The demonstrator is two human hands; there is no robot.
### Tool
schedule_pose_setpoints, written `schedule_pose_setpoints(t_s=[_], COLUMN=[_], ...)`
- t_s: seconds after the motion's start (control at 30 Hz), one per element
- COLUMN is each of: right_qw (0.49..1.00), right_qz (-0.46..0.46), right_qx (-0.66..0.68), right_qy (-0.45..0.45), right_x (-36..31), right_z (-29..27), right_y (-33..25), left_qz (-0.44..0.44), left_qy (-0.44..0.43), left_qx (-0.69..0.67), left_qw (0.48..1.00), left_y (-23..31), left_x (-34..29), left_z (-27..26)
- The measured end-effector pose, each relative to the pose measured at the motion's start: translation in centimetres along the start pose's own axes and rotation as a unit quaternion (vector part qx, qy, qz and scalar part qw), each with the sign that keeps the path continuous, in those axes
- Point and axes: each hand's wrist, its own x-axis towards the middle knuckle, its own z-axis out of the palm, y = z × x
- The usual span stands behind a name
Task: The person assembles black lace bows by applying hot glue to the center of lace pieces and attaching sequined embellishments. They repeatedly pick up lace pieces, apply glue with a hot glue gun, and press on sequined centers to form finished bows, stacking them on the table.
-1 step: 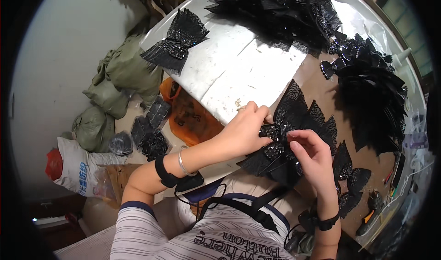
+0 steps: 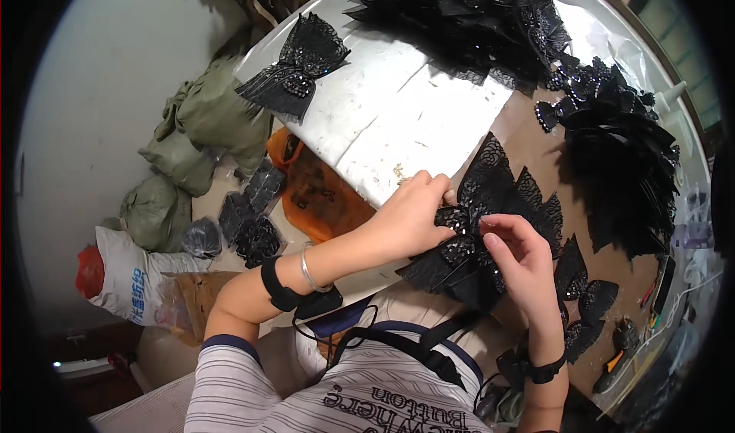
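Near the front edge of the brown surface (image 2: 536, 150), the left hand (image 2: 409, 218) and right hand (image 2: 521, 268) meet over a black lace bow with a beaded centre (image 2: 478, 230); left fingers (image 2: 440, 192) pinch its beaded knot, right fingers (image 2: 494, 238) press the same knot from the other side; another black beaded bow (image 2: 295, 69) lies alone at the far left corner; a heap of black lace bows (image 2: 620, 150) covers the right edge.

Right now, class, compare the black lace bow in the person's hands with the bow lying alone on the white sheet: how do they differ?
The held bow is pinched at its beaded middle by the left hand and right hand; the lone bow lies untouched. The held bow sits over brown tabletop, the lone bow on the white sheet. Both are black lace with beaded centres.
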Motion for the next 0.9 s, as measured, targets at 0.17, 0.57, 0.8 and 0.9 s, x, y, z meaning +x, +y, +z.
schedule_pose_setpoints(t_s=[0.17,0.57,0.8,0.9], right_qw=[0.999,0.932,0.972,0.969], right_qz=[-0.021,0.096,-0.09,-0.219], right_qx=[-0.042,0.347,0.196,-0.042], right_qy=[-0.015,-0.053,0.089,0.109], right_x=[-0.1,3.2,1.9,1.7], right_z=[0.0,1.0,2.7,2.8], right_y=[0.4,-2.5,-3.2,-2.4], left_qz=[-0.105,-0.05,-0.059,0.005], left_qy=[-0.125,-0.081,-0.053,0.004], left_qx=[-0.051,-0.32,-0.406,-0.429], left_qw=[0.985,0.943,0.91,0.903], left_y=[0.7,3.8,4.0,2.9], left_x=[1.1,-2.2,-2.9,-2.9], left_z=[-0.9,-5.5,-4.8,-3.0])
